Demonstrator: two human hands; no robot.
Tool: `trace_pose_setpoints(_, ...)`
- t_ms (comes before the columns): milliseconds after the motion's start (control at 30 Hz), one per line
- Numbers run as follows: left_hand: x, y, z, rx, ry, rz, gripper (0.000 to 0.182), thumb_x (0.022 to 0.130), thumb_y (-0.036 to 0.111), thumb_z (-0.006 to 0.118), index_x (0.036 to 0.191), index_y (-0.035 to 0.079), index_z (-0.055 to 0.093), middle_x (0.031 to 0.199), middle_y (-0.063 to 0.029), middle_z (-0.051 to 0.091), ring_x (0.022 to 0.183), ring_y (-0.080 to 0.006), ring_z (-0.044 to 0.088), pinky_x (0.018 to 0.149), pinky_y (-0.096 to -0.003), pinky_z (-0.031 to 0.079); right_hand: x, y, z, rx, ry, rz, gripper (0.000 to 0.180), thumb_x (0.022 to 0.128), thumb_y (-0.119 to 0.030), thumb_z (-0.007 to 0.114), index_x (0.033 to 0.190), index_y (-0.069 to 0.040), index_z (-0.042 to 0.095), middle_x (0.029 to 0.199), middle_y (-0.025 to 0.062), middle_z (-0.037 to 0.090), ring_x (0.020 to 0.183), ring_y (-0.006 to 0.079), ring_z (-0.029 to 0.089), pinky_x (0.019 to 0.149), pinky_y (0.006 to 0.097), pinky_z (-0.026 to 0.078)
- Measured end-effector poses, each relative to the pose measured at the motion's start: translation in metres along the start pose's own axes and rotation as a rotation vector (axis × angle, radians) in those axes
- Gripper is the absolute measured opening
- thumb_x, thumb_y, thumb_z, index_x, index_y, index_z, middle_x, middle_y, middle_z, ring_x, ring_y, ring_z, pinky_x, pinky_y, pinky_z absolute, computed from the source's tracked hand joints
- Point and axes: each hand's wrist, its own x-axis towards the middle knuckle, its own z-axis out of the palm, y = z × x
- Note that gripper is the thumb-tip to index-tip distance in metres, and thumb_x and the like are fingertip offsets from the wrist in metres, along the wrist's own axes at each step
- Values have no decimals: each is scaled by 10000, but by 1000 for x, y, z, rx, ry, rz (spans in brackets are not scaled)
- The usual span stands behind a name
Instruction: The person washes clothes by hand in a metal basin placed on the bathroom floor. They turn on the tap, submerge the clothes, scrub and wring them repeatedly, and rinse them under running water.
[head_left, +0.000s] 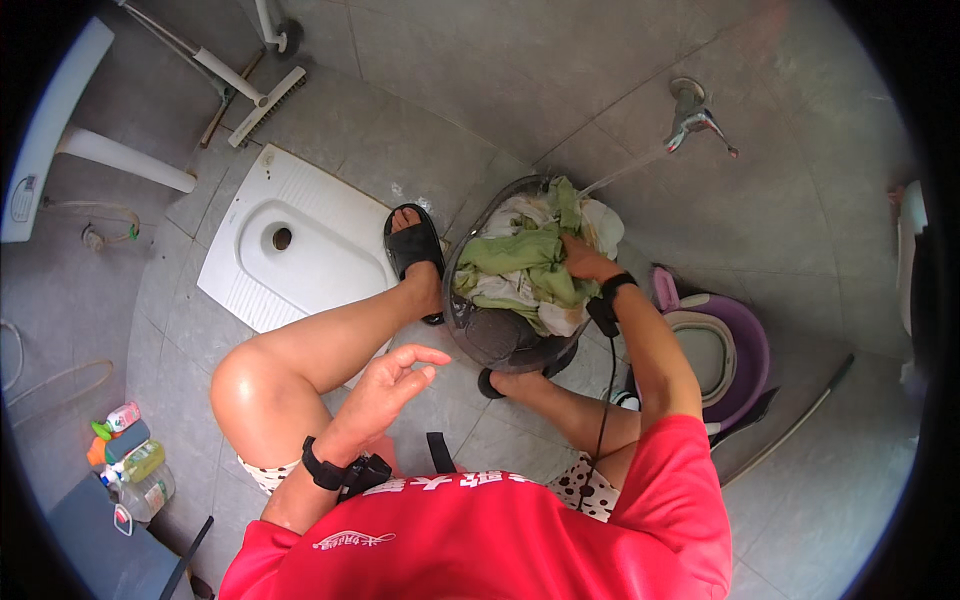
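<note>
A dark, see-through basin (454, 341) stands on the tiled floor between my feet, heaped with wet green cloth (499, 259) and white cloth (495, 289). My right hand (589, 261) grips a bunch of the green cloth at the right side of the heap; its fingertips are partly hidden in the folds. Water runs from a metal wall tap (690, 124) onto the cloth near the basin's far edge. My left hand (397, 382) is held in the air to the near left of the basin, thumb and fingers apart, holding nothing.
A white squat toilet (315, 259) is set in the floor at left. Beyond it a floor brush (266, 109) leans by the wall. Purple (754, 345) and pale green (731, 364) basins stand at right. Several bottles (142, 461) stand at lower left, near a washbasin pedestal (127, 157) farther back.
</note>
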Motion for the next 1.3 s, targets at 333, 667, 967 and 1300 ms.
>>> trace_pose_setpoints(333,4,6,8,91,-55,-66,209,966,109,556,1150,48,635,829,98,473,730,-3,385,658,-180,348,1,-29,-48,713,271,165,909,793,-400,747,1487,-23,298,1380,244,493,1286,392,465,1027,403,409)
trace_pose_setpoints(667,-4,10,19,161,-101,9,249,951,148,570,1167,40,630,916,27,596,776,-37,487,712,-209,432,-38,-35,-35,436,699,-219,227,713,31,582,929,28,653,883,256,641,835,435,605,741,429,481)
trace_pose_setpoints(967,-15,-3,8,0,-93,135,249,970,181,576,1164,36,636,938,63,575,742,-3,429,682,-186,387,-178,-98,-130,242,802,-489,191,658,67,648,832,18,588,791,175,590,756,372,583,663,384,459)
trace_pose_setpoints(1300,-14,4,7,49,-122,150,236,964,141,562,1164,37,633,946,60,578,753,2,431,685,-186,390,-162,-112,-19,-267,413,-471,532,689,-174,745,1186,-22,630,1381,222,468,1345,446,356,1118,493,320)
